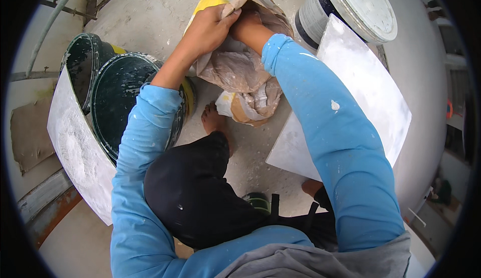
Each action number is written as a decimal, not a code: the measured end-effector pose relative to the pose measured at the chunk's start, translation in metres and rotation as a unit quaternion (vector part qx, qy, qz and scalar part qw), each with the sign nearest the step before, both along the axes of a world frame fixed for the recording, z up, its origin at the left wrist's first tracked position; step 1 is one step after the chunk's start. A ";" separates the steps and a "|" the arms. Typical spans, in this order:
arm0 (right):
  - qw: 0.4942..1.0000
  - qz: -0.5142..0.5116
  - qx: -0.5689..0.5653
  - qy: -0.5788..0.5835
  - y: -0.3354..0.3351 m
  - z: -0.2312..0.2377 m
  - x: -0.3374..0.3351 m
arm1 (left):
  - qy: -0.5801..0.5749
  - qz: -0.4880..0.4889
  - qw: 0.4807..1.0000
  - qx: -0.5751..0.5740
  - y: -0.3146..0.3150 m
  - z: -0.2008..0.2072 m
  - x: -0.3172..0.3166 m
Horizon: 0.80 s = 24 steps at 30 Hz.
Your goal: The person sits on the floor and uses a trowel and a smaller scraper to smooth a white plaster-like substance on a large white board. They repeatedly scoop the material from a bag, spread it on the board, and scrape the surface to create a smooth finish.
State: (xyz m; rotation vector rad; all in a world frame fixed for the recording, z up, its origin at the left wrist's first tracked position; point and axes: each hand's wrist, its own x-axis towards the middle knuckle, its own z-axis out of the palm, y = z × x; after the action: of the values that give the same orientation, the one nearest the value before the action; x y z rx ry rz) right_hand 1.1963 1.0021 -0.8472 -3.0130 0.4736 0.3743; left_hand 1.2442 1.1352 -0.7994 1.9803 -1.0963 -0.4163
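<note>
A brown paper sack (pixel 233 67) with yellow and white outer patches stands crumpled on the floor ahead of me, its mouth turned up. My left hand (pixel 209 30) is closed on the sack's upper rim, thumb pressed against the paper. Into the open mouth reaches my right hand (pixel 248 21); its fingers are hidden inside the paper, so I cannot make out what they touch. Below, the sack's lower part (pixel 253 102) lies folded near my bare foot (pixel 214 120).
On the left stand two dark green buckets (pixel 117 95) with a white-dusted board (pixel 80 145) beside them. A lidded white bucket (pixel 345 10) is at the far right, a pale board (pixel 361 90) leaning by it. A small green container (pixel 258 202) sits between my legs.
</note>
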 end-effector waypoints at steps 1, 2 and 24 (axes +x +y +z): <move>0.996 -0.006 -0.019 -0.090 -0.001 -0.021 -0.004 | 0.006 -0.022 0.999 -0.024 -0.005 -0.001 -0.014; 0.996 -0.026 0.029 -0.077 -0.013 -0.038 -0.008 | 0.066 -0.040 0.997 -0.002 -0.009 0.003 -0.011; 0.985 -0.128 0.096 -0.068 -0.052 -0.109 0.006 | 0.098 -0.071 0.993 0.001 -0.015 0.013 0.025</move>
State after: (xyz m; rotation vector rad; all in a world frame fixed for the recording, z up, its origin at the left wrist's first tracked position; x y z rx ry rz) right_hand 1.2027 0.9502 -0.9558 -2.7240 0.7530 0.1828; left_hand 1.2690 1.1201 -0.7864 1.8254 -1.1123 -0.6731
